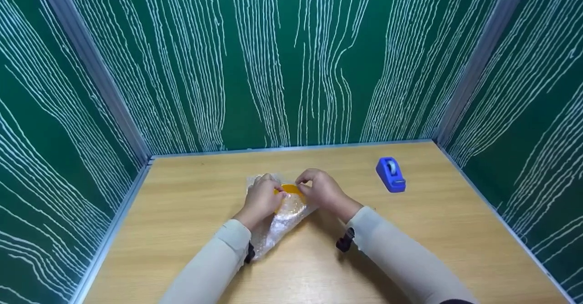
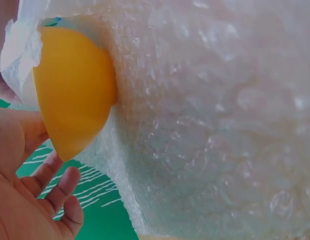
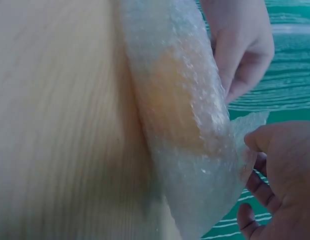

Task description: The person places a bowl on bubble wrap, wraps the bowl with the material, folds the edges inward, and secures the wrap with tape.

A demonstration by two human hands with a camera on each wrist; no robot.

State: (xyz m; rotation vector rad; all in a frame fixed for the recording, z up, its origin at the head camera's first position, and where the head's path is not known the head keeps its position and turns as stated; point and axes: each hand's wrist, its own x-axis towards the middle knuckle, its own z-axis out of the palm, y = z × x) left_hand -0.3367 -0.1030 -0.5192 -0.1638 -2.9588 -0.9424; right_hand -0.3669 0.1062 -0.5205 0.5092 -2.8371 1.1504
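A yellow bowl [image 1: 291,188] lies partly inside a sheet of clear bubble wrap [image 1: 284,226] on the wooden table, and part of the wrap is folded over its near side. My left hand [image 1: 263,200] grips the bowl at its left rim, the thumb toward the inside. Seen from the left wrist, the bowl's bare yellow side [image 2: 77,90] shows between the wrap and the fingers. My right hand [image 1: 321,190] is at the bowl's right rim. In the right wrist view it pinches a loose corner of the bubble wrap [image 3: 250,131] between thumb and fingers.
A blue tape dispenser [image 1: 391,175] with a roll in it stands at the back right of the table [image 1: 182,231]. Green panels [image 1: 255,67] with white wavy lines close off the back and both sides.
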